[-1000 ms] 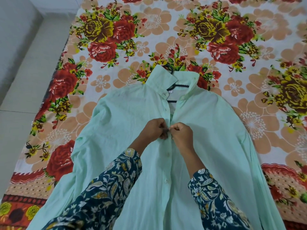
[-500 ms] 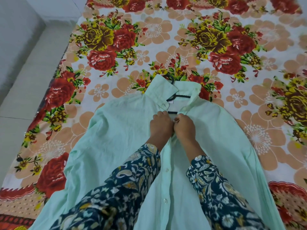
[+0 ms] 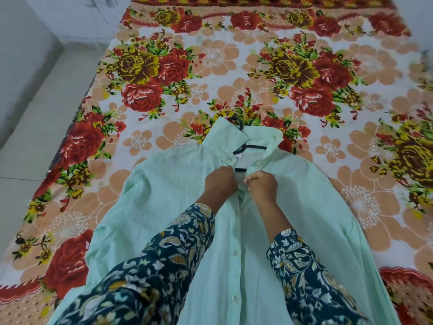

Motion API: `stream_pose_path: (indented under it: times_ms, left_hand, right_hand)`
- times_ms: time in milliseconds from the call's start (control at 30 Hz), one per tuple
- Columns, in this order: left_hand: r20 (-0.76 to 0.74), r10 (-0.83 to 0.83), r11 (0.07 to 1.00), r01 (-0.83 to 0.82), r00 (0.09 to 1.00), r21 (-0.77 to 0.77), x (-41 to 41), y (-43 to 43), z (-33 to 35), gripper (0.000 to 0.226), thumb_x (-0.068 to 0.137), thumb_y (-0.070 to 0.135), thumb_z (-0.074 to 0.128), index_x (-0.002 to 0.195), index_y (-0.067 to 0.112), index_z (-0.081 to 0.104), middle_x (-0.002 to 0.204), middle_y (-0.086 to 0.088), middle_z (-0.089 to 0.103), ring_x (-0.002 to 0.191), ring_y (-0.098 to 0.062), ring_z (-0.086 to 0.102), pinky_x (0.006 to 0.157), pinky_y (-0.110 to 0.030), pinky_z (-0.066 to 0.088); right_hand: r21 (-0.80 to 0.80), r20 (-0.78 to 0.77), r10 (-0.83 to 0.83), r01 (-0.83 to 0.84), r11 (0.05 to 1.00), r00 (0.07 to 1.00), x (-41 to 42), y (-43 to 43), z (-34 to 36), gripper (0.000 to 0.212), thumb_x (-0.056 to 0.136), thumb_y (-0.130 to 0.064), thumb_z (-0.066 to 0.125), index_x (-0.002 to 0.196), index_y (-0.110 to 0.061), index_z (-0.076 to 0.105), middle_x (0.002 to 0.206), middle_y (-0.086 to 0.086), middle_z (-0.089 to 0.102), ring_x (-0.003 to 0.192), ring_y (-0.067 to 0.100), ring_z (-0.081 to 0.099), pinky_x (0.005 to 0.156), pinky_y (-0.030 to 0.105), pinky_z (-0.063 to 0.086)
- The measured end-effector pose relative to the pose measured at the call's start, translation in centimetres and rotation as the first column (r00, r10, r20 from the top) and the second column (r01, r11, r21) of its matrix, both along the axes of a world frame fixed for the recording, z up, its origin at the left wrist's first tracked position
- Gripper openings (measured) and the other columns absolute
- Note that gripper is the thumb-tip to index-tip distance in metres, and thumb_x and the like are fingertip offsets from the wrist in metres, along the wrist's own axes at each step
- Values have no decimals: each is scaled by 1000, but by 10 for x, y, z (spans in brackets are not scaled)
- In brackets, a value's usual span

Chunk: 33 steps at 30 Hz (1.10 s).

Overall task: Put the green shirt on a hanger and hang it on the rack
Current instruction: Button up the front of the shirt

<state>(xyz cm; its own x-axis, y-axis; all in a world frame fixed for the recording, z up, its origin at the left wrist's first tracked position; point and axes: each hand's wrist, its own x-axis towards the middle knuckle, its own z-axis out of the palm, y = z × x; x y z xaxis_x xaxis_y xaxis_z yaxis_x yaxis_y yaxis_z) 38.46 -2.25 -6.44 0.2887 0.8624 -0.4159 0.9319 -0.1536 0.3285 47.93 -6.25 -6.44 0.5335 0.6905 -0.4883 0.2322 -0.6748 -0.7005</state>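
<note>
A pale green shirt [image 3: 164, 191] lies front-up on the bed, collar pointing away from me. A dark hanger [image 3: 251, 146] sits inside it; its hook pokes out above the collar and its bars show in the open neck. My left hand [image 3: 219, 184] pinches the left front edge just below the collar. My right hand [image 3: 262, 186] pinches the right front edge opposite, a small gap between the two. Lower down the front is buttoned. No rack is in view.
The bed is covered by a floral sheet [image 3: 210, 66] with red and yellow roses. Pale floor tiles [image 3: 35, 127] run along the bed's left side, with a grey wall beyond. My dark patterned sleeves cover the shirt's lower front.
Both hands have moved up the shirt front from a mid-chest button to just below the collar. The view has tilted up, showing more of the far bed.
</note>
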Motion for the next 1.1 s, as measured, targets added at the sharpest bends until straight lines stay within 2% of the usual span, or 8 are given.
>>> stream_pose_path:
  times_ms: [100,233,300,467,600,733,933,1100]
  left_hand:
    - [232,242,969,-223,942,-104,-8,3,-1,12,86,6,47,82,1,57,85,-15,60,87,-31,56,65,-29,39]
    - [552,649,759,-404,524,-510,-24,-1,2,17,86,1,57,69,3,59,63,-9,53,61,-22,51,57,-24,46]
    - [586,707,706,-355,397,-612,-28,-6,5,19,87,0,57,69,5,61,65,-9,55,58,-18,51,57,-20,48]
    - [614,736,677,-300,285,-672,-29,-10,6,16,88,-1,54,77,3,65,59,-2,66,55,-11,62,59,-17,54]
    - [631,733,681,-261,255,-685,-31,-11,5,15,90,-3,50,89,-5,65,63,-3,69,58,-10,67,64,-18,57]
    - [654,690,722,-221,310,-656,-35,-13,8,24,88,-14,42,98,-9,64,75,-8,68,63,-9,68,70,-18,57]
    - [638,644,763,-287,423,-580,-30,-6,10,23,80,-14,55,72,5,65,64,-6,62,61,-16,57,64,-20,52]
    - [638,650,759,-307,413,-574,-28,-6,9,24,81,-14,57,69,7,61,55,-1,61,50,-9,58,59,-18,51]
  right_hand:
    - [-2,-266,-160,166,986,951,4,0,7,26,81,5,57,61,-11,59,60,3,58,54,14,52,54,25,48]
    - [39,-495,-166,212,976,853,2,-2,20,18,83,7,57,69,-5,61,60,6,55,51,11,48,41,12,42]
    - [58,-499,-131,183,981,857,-2,-1,20,19,83,7,57,69,-6,61,60,6,55,50,12,47,39,12,39]
    - [95,-382,-64,108,990,922,-12,3,16,21,81,3,59,68,-12,62,62,3,59,52,11,49,49,17,42]
    - [169,-262,1,45,985,965,-15,0,11,23,79,1,62,66,-17,59,65,3,60,55,13,53,57,24,45]
    - [213,-132,44,-15,977,990,-17,-3,8,25,77,-3,66,64,-23,56,69,3,59,66,18,56,66,30,49]
    - [220,-49,103,-90,971,993,-16,-6,10,21,78,-2,64,67,-18,58,66,-4,57,70,16,56,71,30,49]
    - [216,-34,88,-79,973,996,-15,-3,13,11,80,-1,60,81,-11,64,72,0,59,71,14,55,68,26,46]
